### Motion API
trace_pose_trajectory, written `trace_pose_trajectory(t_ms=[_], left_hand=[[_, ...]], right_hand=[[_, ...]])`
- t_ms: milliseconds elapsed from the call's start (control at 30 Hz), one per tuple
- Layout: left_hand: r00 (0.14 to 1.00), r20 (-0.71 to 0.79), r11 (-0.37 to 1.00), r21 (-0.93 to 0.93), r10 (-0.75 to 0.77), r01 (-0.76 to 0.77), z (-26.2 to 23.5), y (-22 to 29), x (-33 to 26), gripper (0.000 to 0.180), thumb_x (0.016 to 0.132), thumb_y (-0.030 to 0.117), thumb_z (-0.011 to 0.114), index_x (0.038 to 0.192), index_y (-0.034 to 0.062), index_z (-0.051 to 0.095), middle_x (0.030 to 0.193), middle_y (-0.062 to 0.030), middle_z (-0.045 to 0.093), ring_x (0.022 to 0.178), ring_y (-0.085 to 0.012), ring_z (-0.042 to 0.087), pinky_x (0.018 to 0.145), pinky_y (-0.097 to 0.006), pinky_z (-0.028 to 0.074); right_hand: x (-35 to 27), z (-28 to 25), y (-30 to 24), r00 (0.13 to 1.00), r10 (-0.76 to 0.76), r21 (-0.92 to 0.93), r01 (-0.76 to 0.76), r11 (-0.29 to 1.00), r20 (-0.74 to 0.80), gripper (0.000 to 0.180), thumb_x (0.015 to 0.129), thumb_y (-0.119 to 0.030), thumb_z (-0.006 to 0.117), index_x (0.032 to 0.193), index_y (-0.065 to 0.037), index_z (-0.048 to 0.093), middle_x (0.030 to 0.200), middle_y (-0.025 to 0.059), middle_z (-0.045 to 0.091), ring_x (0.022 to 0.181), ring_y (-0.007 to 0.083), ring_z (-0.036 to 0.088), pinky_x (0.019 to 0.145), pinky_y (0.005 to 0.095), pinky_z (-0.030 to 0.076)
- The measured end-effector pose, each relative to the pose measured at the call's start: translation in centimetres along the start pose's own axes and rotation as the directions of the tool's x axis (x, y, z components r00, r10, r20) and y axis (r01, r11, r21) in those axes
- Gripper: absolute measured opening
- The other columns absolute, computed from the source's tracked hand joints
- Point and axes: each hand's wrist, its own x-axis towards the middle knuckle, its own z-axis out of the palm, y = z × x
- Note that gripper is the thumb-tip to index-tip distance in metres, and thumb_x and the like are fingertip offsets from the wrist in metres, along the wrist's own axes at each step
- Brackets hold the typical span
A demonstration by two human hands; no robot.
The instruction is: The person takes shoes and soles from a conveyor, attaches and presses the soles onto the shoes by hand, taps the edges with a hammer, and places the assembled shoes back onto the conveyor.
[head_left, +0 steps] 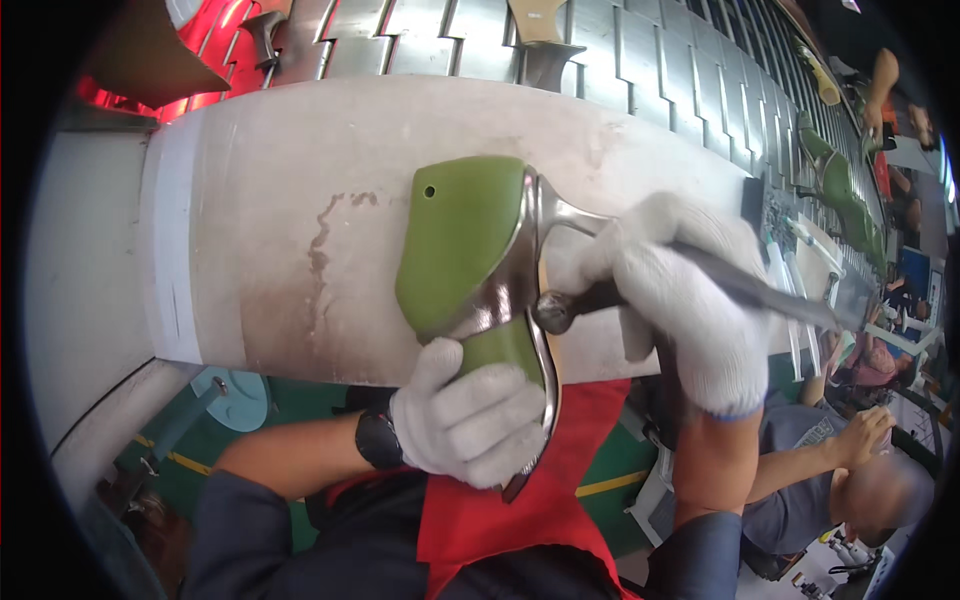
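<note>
Shoe form [460, 240], matte green, glossy brown straps [500, 298], overhanging 6-o'clock edge of table [290, 190]; long axis 11-to-5, narrow end [514, 488] toward 5 o'clock. Clamped in left grip [470, 415]; hammer [555, 313] clamped in right grip [690, 285].

Pretty bright shot overall, tbh. The metal slats [490, 45] throw the worst glare, near-white in patches, and there's a strong red glow on them at the top left. Tabletop [270, 140] is evenly lit, and the green piece [465, 235] has shiny highlights on its brown trim. Right hand [690, 285] and the tool [735, 280] in it look smeary. Fisheye bows the table edges, corners go black, dark sleeves [240, 535] lose detail.
</note>
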Motion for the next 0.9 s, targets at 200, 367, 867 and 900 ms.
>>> trace_pose_trajectory(t_ms=[200, 367, 867, 900], left_hand=[[0.998, 0.064, 1.000, 0.031, 0.003, -0.005, -0.6, 0.2, -0.6, 0.047, 0.088, 0.010, 0.081, 0.130, 0.0138, 0.060, 0.130, -0.0089, 0.067, 0.124, -0.0309, 0.067, 0.127, -0.067, 0.035], [0.996, 0.088, 0.999, 0.046, 0.023, -0.027, -1.2, 0.1, -0.5, 0.048, 0.095, 0.018, 0.082, 0.135, 0.0078, 0.058, 0.140, -0.0159, 0.066, 0.134, -0.0384, 0.063, 0.128, -0.069, 0.033], [0.999, 0.042, 1.000, -0.019, 0.026, -0.025, -1.0, -0.1, -0.3, 0.050, 0.091, 0.011, 0.081, 0.135, 0.0070, 0.059, 0.139, -0.0169, 0.066, 0.131, -0.0396, 0.065, 0.128, -0.068, 0.032], [0.997, 0.080, 1.000, -0.003, 0.025, -0.024, -1.3, -0.2, -0.4, 0.048, 0.090, 0.009, 0.080, 0.133, 0.0091, 0.059, 0.136, -0.0147, 0.067, 0.130, -0.0375, 0.066, 0.129, -0.068, 0.032]], right_hand=[[-3.6, 1.1, 1.0, 0.995, 0.083, 0.248, -0.065, 0.967, -0.062, 0.022, 0.110, -0.013, 0.066, 0.111, 0.005, 0.079, 0.094, 0.0073, 0.079, 0.059, 0.0059, 0.058, 0.055, 0.0223, 0.047], [-11.3, 2.8, -1.3, 0.897, -0.012, 0.308, 0.165, 0.937, -0.442, 0.027, 0.107, -0.023, 0.067, 0.109, 0.003, 0.074, 0.100, 0.0223, 0.080, 0.061, 0.0151, 0.067, 0.060, 0.0281, 0.054], [-7.7, 5.3, 1.8, 0.937, 0.077, 0.610, 0.158, 0.777, -0.340, 0.019, 0.107, -0.009, 0.057, 0.112, 0.006, 0.069, 0.111, 0.0257, 0.081, 0.088, 0.0235, 0.078, 0.082, 0.0338, 0.062], [-6.9, 5.0, 1.6, 0.940, 0.078, 0.606, 0.149, 0.781, -0.333, 0.019, 0.107, -0.009, 0.057, 0.112, 0.006, 0.069, 0.111, 0.0257, 0.081, 0.088, 0.0235, 0.078, 0.082, 0.0338, 0.062]])
